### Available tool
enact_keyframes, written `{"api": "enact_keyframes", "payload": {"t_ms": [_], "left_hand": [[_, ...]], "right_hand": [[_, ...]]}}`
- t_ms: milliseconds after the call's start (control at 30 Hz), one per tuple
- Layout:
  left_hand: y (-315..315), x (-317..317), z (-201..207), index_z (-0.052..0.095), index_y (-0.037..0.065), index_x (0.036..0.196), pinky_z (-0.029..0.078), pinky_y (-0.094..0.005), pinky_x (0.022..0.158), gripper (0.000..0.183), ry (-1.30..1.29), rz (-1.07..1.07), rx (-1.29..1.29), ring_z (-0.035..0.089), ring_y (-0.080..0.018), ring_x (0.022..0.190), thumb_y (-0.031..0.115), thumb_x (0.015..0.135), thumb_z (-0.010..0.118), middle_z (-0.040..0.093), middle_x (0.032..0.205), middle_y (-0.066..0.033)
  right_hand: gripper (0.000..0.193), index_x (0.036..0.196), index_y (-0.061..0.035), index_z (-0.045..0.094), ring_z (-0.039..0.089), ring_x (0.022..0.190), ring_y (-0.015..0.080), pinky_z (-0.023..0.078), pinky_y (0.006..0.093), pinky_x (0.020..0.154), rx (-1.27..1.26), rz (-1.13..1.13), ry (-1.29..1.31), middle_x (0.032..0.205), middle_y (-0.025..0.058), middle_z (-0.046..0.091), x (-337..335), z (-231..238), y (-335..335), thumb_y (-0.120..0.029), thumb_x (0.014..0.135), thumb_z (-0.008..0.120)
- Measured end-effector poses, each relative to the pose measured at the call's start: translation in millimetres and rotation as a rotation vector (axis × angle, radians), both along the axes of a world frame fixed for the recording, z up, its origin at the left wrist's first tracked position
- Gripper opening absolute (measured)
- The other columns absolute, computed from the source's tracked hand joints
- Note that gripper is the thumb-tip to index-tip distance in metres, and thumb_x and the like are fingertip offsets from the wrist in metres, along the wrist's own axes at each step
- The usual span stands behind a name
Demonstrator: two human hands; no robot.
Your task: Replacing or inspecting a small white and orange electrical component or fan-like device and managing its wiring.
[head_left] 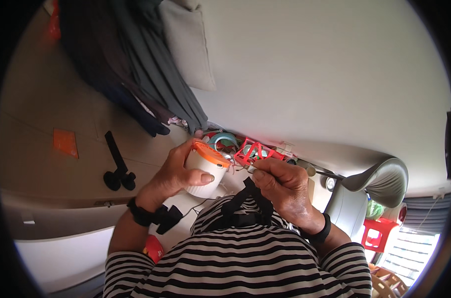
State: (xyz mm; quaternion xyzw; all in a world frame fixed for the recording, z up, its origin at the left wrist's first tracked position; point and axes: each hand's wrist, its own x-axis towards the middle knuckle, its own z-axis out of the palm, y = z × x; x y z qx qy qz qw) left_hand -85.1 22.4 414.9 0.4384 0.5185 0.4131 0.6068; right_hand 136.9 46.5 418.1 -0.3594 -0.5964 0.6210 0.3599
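My left hand (173, 171) is wrapped round a white ribbed tub with an orange top (200, 174), thumb across its front. The tub is tilted in front of my chest. To its right, my right hand (290, 191) is closed in a pinch on a small pale piece (251, 169) that points toward the tub. Fingers hide most of this piece, so its kind is unclear. Thin reddish strands show in the gap between the tub and the right hand. Each wrist wears a black band.
Beyond my hands lie a red plastic basket (257, 151) and a teal ring (222, 139) among clutter along the wall. Dark clothes (131, 59) hang at upper left. An orange sheet (65, 142) and a black stand (118, 169) are at left. A grey chair (347, 203) and red stool (379, 233) stand right.
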Motion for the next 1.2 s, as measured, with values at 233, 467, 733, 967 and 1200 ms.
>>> {"api": "enact_keyframes", "payload": {"t_ms": [233,467,733,967,1200], "left_hand": [[-2.1,-17.7,25.3,0.053,-0.008,0.101,0.047,-0.0228,0.046,0.059,0.068,-0.097,-0.223,0.058,-0.0135,0.058,0.033,0.061,0.066,0.058,0.074,-0.0104],[2.0,-25.7,21.4,0.057,-0.01,0.095,0.041,-0.0206,0.028,0.052,0.129,-0.129,-0.305,0.054,-0.0129,0.044,0.031,0.064,0.065,0.057,0.067,-0.0116],[6.2,-18.6,31.2,0.058,-0.011,0.09,0.04,-0.0205,0.027,0.051,0.185,-0.138,-0.442,0.052,-0.013,0.039,0.033,0.064,0.064,0.056,0.062,-0.0119],[12.5,-7.5,36.0,0.06,-0.008,0.081,0.035,-0.0209,0.027,0.048,0.356,-0.19,-0.513,0.051,-0.0125,0.038,0.037,0.063,0.063,0.055,0.056,-0.0106],[9.5,-9.1,15.0,0.062,-0.006,0.074,0.034,-0.0247,0.03,0.043,0.351,-0.176,-0.495,0.049,-0.0139,0.037,0.036,0.063,0.064,0.053,0.055,-0.0099]], "right_hand": [[0.009,0.082,0.0018,0.055,0.053,0.052,0.0236,0.041,0.0324,0.047,0.552,0.075,-0.126,0.063,0.0112,0.053,-21.4,-4.0,1.7,0.003,0.073,0.058],[0.003,0.075,0.0034,0.056,0.051,0.047,0.0171,0.04,0.0276,0.045,0.593,0.122,-0.071,0.058,0.0087,0.052,-32.9,-11.6,5.6,0.003,0.072,0.058],[0.009,0.067,0.0008,0.05,0.053,0.047,0.0284,0.041,0.0352,0.043,0.48,0.152,-0.049,0.058,0.0131,0.051,-40.6,-17.7,9.5,0.001,0.073,0.058],[0.004,0.072,0.0035,0.055,0.053,0.047,0.0187,0.039,0.0289,0.043,0.493,0.177,-0.116,0.059,0.0106,0.054,-30.5,-23.6,11.8,0.003,0.073,0.058],[0.003,0.073,0.0033,0.054,0.056,0.052,0.0249,0.042,0.0316,0.046,0.638,0.275,-0.109,0.06,0.0124,0.054,-26.8,-34.7,18.9,0.003,0.073,0.057]]}}
